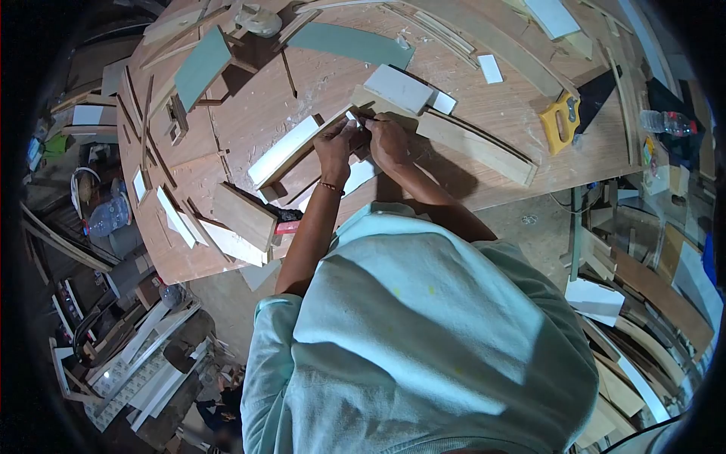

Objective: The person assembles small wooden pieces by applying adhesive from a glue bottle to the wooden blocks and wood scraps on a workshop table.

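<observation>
Pale-green shirt (423, 325) nearest. Wooden tabletop (249, 113) beyond, littered with offcuts (490, 69); yellow-handled saw (586, 106) at right. Left hand (335, 144) grasps the white-faced wooden strip (286, 151), mid-table; right hand (388, 140) bent close beside, grip unclear. Lumber (658, 291) clutters the floor (238, 318).

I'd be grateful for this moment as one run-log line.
Left grip: at far end of white-faced wooden piece | Right grip: close beside left | Yellow-handled saw: lying on worktable
</observation>
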`<control>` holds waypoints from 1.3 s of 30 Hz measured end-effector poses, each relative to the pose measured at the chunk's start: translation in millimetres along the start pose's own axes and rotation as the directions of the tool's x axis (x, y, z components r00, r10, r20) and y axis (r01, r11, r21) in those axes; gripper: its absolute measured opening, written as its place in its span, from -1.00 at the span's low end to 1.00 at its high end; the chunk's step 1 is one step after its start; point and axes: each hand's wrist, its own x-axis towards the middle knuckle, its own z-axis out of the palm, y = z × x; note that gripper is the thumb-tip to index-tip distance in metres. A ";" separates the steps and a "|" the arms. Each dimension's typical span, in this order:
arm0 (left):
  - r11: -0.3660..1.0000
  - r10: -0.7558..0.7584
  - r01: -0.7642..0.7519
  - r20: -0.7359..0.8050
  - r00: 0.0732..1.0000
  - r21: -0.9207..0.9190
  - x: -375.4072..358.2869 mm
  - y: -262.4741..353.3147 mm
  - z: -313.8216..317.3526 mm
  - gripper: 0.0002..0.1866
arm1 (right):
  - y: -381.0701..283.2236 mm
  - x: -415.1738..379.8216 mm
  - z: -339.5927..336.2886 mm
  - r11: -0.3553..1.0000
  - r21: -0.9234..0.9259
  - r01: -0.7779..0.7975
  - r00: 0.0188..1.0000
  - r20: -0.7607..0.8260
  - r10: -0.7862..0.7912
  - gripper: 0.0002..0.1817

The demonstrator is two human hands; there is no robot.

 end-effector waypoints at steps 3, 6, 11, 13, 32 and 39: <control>1.000 -0.010 0.010 0.010 1.000 -0.009 -1.3 2.5 1.6 -0.76 | 2.7 -0.1 2.6 1.000 0.007 0.022 1.000 -0.020 -0.022 -0.84; 0.999 0.027 -0.026 -0.037 0.999 0.028 -1.3 2.5 3.7 -0.79 | 1.6 0.6 2.3 0.999 -0.007 0.039 0.998 -0.041 -0.040 -0.85; 0.999 0.007 -0.006 -0.032 0.999 0.035 0.3 2.0 3.6 -0.80 | 1.5 0.7 3.4 1.000 0.005 0.019 0.999 -0.050 -0.018 -0.85; 0.999 0.014 -0.013 -0.022 1.000 0.042 -0.2 3.0 3.5 -0.80 | 4.0 0.8 6.3 0.999 -0.030 0.016 0.999 -0.050 -0.018 -0.85; 0.960 0.243 -0.232 -0.053 0.969 0.158 -1.0 -17.6 -9.4 -0.84 | -0.4 2.8 -1.1 0.990 -0.141 0.015 0.999 0.053 -0.008 -0.85; 0.377 0.590 -0.484 0.199 0.783 0.790 -13.0 50.5 -1.3 -0.64 | 3.8 3.3 8.7 0.977 -0.212 0.022 1.000 0.026 -0.017 -0.81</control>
